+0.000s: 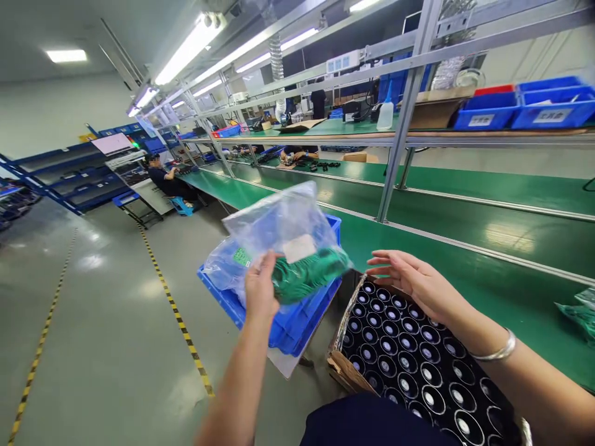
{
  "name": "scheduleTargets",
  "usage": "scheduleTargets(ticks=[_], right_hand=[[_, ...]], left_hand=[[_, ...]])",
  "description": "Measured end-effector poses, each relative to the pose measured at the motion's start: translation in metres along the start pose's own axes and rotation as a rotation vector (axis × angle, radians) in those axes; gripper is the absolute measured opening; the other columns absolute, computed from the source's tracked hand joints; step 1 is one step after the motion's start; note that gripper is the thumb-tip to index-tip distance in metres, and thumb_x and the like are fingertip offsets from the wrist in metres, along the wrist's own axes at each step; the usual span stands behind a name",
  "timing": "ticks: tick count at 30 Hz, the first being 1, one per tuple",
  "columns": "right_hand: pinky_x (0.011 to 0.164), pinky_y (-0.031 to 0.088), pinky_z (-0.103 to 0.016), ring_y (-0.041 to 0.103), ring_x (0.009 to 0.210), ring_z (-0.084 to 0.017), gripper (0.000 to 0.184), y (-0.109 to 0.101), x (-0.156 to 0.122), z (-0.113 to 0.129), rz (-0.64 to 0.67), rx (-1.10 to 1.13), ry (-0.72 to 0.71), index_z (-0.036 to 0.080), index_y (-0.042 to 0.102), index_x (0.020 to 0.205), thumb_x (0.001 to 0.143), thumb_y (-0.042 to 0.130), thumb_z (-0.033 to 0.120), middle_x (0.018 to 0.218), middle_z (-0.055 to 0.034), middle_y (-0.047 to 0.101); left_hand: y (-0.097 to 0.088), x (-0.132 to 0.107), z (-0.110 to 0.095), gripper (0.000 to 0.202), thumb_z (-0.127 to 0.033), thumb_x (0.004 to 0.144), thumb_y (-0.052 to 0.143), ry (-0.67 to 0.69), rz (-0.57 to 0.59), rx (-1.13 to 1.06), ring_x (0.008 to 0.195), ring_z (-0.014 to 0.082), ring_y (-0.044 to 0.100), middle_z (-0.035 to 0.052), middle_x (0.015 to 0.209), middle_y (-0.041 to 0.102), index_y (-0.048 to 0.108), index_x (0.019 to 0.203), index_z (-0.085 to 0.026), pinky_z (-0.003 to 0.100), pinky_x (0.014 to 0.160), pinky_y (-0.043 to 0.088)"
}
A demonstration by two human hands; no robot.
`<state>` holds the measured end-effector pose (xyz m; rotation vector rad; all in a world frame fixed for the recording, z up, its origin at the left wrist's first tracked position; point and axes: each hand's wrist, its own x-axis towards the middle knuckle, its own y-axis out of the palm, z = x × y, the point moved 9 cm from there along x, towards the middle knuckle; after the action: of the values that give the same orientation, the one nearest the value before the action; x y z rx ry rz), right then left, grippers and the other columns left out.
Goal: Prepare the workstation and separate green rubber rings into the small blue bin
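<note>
My left hand (260,286) is closed on a clear plastic bag (288,238) that carries a white label and holds green parts at its bottom. I hold the bag up over a blue plastic crate (283,325). My right hand (411,279) hovers open, fingers stretched toward the bag, with nothing in it. It is just above a cardboard box (346,371) filled with a black tray of several round silver-topped cylinders (409,362). A silver bracelet (499,352) circles my right wrist.
A long green conveyor bench (465,229) runs along the right under a metal rack with blue bins (525,105) and a white bottle (385,114). Another green bag (579,313) lies at the right edge. A person (160,176) sits far off. Yellow-black floor tape (174,303) marks the aisle.
</note>
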<state>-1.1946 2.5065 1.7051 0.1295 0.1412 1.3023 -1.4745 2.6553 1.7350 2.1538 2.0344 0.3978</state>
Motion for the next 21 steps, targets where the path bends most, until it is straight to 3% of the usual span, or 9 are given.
scheduleTargets(ticks=[3,6,10,15,21], right_hand=[[0.094,0.055,-0.044,0.069,0.104,-0.028,0.047,-0.011,-0.002,-0.012,-0.021,-0.033,0.085,0.021,0.070,0.112,0.089,0.059,0.060,0.116,-0.0138,0.071],[0.093,0.055,-0.043,0.069,0.101,-0.029,0.048,-0.019,-0.006,-0.029,-0.016,-0.066,0.170,0.021,0.073,0.107,0.088,0.058,0.062,0.109,-0.0160,0.073],[0.094,0.056,-0.038,0.069,0.103,-0.030,0.047,-0.028,-0.009,-0.045,-0.027,-0.078,0.230,0.022,0.076,0.103,0.087,0.057,0.062,0.109,-0.0172,0.073],[0.092,0.056,-0.035,0.069,0.105,-0.029,0.041,-0.043,-0.013,-0.054,-0.068,-0.089,0.273,0.027,0.077,0.100,0.085,0.060,0.061,0.112,-0.0152,0.072],[0.095,0.055,-0.040,0.069,0.105,-0.031,0.036,-0.062,-0.020,-0.070,-0.108,-0.051,0.309,0.029,0.078,0.097,0.083,0.064,0.059,0.116,-0.0166,0.070]], left_hand=[[-0.036,0.034,-0.045,0.039,-0.053,0.068,0.079,0.145,-0.120,0.005,0.065,0.0166,0.067,0.0003,0.068,0.069,0.070,0.074,-0.016,0.029,0.066,0.054],[-0.057,0.051,-0.063,0.037,-0.052,0.071,0.077,0.221,-0.141,0.079,0.066,0.0155,0.066,0.0001,0.067,0.068,0.071,0.072,-0.015,0.026,0.064,0.051],[-0.068,0.058,-0.058,0.039,-0.054,0.074,0.074,0.245,-0.118,0.155,0.065,0.0145,0.063,0.0008,0.065,0.068,0.072,0.071,-0.015,0.025,0.064,0.048],[-0.069,0.067,-0.049,0.040,-0.055,0.079,0.069,0.270,-0.062,0.244,0.065,0.0140,0.061,0.0012,0.067,0.067,0.074,0.072,-0.016,0.024,0.064,0.047],[-0.069,0.080,-0.040,0.040,-0.056,0.081,0.068,0.251,-0.022,0.274,0.070,0.0163,0.065,0.0028,0.069,0.070,0.075,0.076,-0.016,0.026,0.067,0.049]])
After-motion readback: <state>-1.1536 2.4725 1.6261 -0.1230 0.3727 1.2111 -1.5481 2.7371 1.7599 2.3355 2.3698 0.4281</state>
